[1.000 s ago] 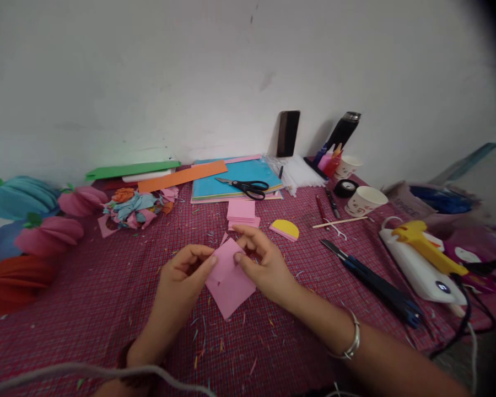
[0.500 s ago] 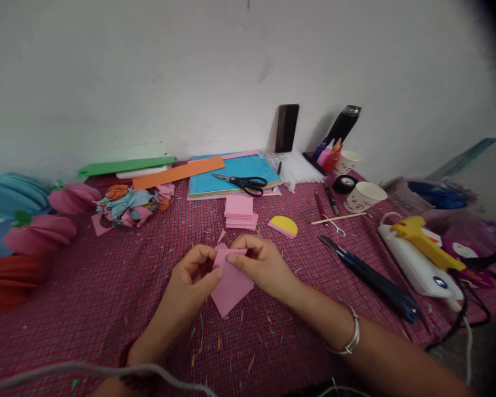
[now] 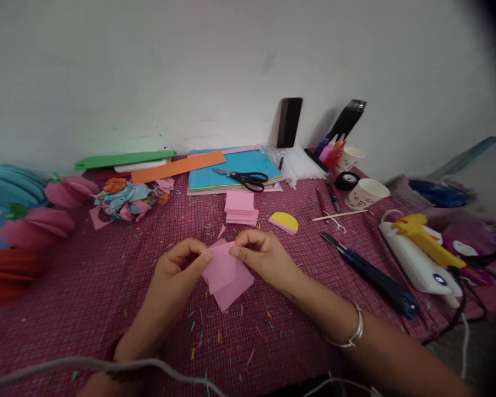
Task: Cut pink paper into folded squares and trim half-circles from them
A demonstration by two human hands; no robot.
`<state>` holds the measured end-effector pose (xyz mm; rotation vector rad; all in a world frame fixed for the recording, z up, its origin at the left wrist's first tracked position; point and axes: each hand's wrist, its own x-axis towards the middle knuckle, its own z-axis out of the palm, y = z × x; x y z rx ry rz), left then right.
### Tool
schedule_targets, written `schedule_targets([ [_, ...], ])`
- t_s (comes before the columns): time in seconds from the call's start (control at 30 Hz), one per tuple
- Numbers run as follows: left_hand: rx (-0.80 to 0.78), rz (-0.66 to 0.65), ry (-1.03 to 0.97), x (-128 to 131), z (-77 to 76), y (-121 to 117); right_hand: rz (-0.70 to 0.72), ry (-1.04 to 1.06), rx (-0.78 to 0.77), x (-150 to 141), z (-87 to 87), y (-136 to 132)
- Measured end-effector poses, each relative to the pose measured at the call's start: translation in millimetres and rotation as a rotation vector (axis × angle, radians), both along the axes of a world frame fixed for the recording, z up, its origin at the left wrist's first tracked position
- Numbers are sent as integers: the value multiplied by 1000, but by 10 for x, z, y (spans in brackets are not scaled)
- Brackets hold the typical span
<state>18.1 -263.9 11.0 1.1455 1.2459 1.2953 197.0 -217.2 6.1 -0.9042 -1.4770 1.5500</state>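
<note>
Between my two hands a pink paper square (image 3: 223, 267) is pinched by its upper edge. My left hand (image 3: 181, 270) grips its upper left corner between thumb and fingers. My right hand (image 3: 268, 259) pinches the upper right corner. Below and behind this sheet lie more pink squares (image 3: 235, 289) on the cloth, partly covered by it. Just beyond my hands stands a stack of pink squares (image 3: 240, 207), with a small pink scrap (image 3: 222, 231) in front of it. A yellow and pink half circle (image 3: 284, 221) rests to the stack's right.
Scissors (image 3: 248, 177) lie on blue sheets (image 3: 210, 179) at the back. On the right are a box cutter (image 3: 367, 273), a yellow glue gun (image 3: 427, 240) on a white power strip (image 3: 417, 264) and a paper cup (image 3: 366, 194). Paper pumpkins (image 3: 37, 227) and scraps (image 3: 128, 201) sit left.
The pinched pink square has come up and apart from the squares under it, now held flat by both upper corners. My left hand has shifted slightly left.
</note>
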Motion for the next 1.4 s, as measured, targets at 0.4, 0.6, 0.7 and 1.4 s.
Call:
schedule_targets([
  [0.4,11,-75,241,64,40,-34,227,-184,109,-41,11,-97],
  [0.6,-35,297,86,-93,159,10,234,-218,82,-24,-37,-75],
  [0.7,-47,375,46,-156,188,39,181,-208,88,-17,-31,-45],
  [1.4,253,-309,843,-289,-122,139,100,-1220,856,7,-88,1023],
])
